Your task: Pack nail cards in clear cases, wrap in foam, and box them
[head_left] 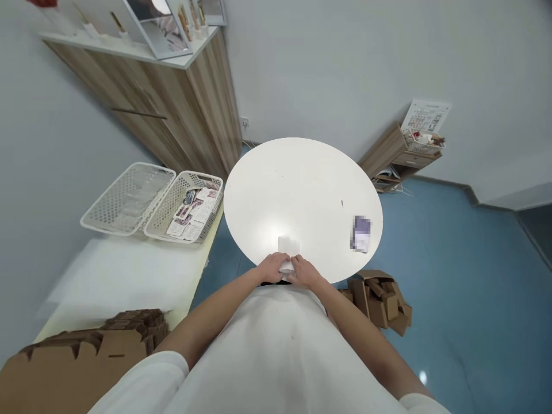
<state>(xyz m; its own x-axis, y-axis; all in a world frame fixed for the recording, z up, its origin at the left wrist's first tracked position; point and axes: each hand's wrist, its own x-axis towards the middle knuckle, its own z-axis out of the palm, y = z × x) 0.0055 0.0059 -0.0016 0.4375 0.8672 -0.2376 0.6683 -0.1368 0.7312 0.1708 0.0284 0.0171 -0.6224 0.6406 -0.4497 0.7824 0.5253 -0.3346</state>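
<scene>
A small white piece [288, 246] sits between the two hands at the near edge of the round white table [302, 184], right in front of the wearer's body. It is pale and roughly rectangular, with a flat, slightly greyish, sheet-like part reaching away from the fingers over the tabletop, and a brighter white part nearer, between the fingertips. Its outline almost melts into the white table, and no print or colour can be made out on it. Whether it is a bag, a sleeve or folded paper is too unclear to tell.

The left hand [272, 268] pinches the piece's near part from the left, and the right hand [303, 271] pinches it from the right. The hands are close together, with fingers bent inward; the exact thumb positions are hard to see.

To the right of the right hand, on the same table, lies a purple and white packet [361, 234], blurred into blocks. Below it, beyond the table edge, is an open cardboard box [376, 305] holding brown cartons. Well to the left of the left hand are a white basket [185, 207] of printed cards, a second white basket [129, 198] with clear items, and, nearer the body, stacked flat cardboard [86, 362].
</scene>
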